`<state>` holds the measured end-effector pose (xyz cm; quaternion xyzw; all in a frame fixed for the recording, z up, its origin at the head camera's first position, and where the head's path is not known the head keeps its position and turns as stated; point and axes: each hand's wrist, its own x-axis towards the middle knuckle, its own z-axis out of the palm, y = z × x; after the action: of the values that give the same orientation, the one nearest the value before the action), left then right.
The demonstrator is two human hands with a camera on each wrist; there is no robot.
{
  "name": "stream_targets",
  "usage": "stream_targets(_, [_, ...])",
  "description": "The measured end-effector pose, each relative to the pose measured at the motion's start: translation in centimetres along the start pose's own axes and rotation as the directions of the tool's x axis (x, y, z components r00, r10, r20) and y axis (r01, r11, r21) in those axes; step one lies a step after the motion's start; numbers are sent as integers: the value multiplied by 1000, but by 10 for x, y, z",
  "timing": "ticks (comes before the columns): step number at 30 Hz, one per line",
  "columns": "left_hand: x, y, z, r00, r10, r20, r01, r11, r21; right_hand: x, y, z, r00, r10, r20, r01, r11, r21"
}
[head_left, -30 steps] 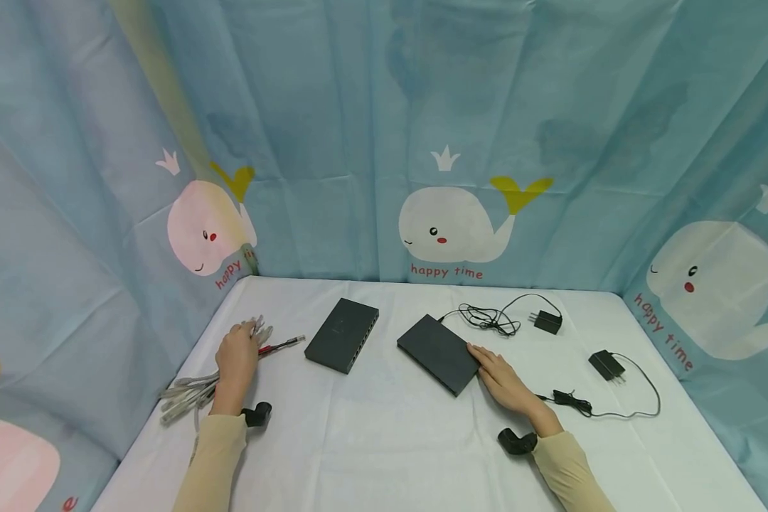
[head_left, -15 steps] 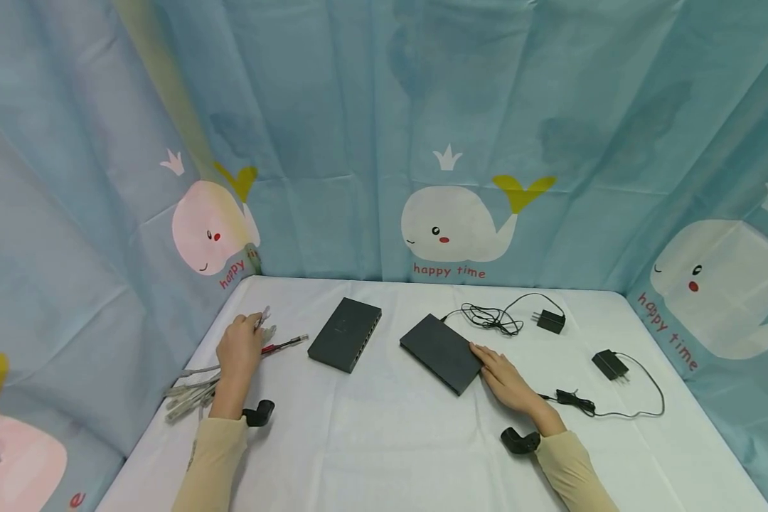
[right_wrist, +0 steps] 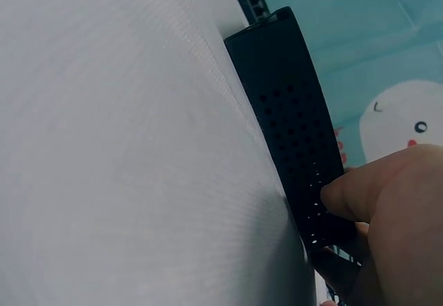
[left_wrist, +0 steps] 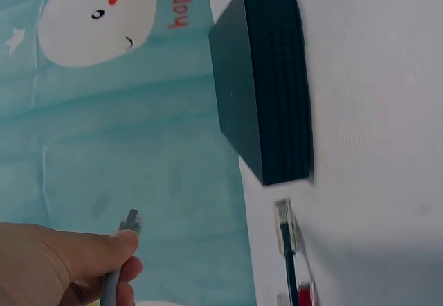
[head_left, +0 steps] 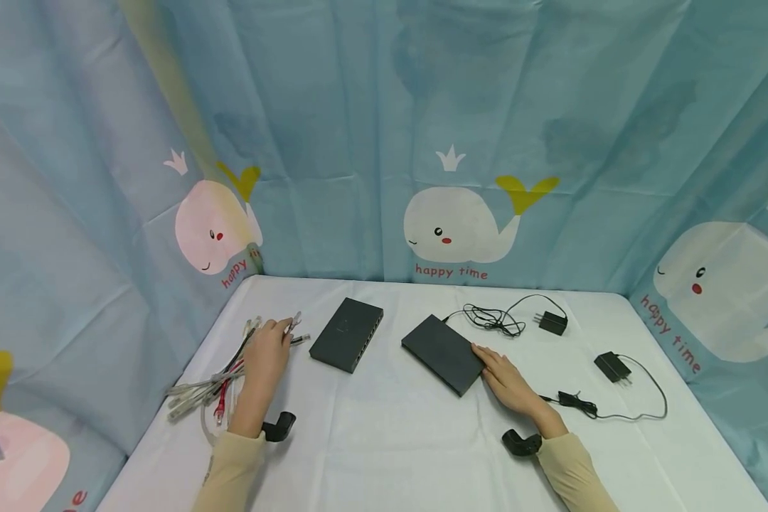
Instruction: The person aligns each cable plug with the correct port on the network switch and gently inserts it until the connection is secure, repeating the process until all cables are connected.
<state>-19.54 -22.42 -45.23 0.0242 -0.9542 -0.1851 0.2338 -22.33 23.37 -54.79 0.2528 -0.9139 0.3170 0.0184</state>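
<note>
My left hand [head_left: 265, 355] pinches a grey Ethernet cable [left_wrist: 109, 289] between thumb and fingers, just behind its plug [left_wrist: 131, 219]. The plug points up, clear of the table. To its right lies a black network switch [head_left: 347, 334] with a row of ports along its right side. At the right corner of a second black network switch [head_left: 443, 353], my right hand [head_left: 508, 380] holds the casing. In the right wrist view the thumb [right_wrist: 353, 194] presses the vented side [right_wrist: 291, 112], with the other fingers partly hidden behind the box.
Several grey cables [head_left: 195, 395], with red [head_left: 220, 409] and black ones, lie left of my left hand. A coiled black cord [head_left: 493, 319] runs from the second switch to a power adapter [head_left: 553, 323]. Another adapter [head_left: 612, 367] lies farther right. A whale-print curtain [head_left: 333, 142] surrounds the table.
My left hand has moved right with the pinched cable, away from the bundle and closer to the left switch. The right hand stays on the second switch.
</note>
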Motion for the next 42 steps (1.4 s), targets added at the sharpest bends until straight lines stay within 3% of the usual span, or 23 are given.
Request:
stream_targets(14, [-25,42,17,995,36,90,-34,999,-25,-1,1,2,1000,-10,-15,10,1000,-9])
stream_targets(19, [-32,57,23,990,39,132,-29,996,-81,-2,-2,2,999,-25,-34,24,1000,-7])
stream_targets(26, [-43,76,38,969,61,239,-18,984,-177,-2,-2,2,999,-29,-31,28,999,-18])
stream_targets(34, [-59,93,55,943,146,298,-93,979,-184,-1,-3,2,998,-47,-52,47,999,-2])
stream_targets(39, [-64,102,63,929,180,324,-128,976,-174,1,-4,-1,998,7,-59,-2,997,78])
stream_targets(42, [-67,108,68,922,186,339,-141,978,-155,4,-7,-1,994,34,-101,-27,997,69])
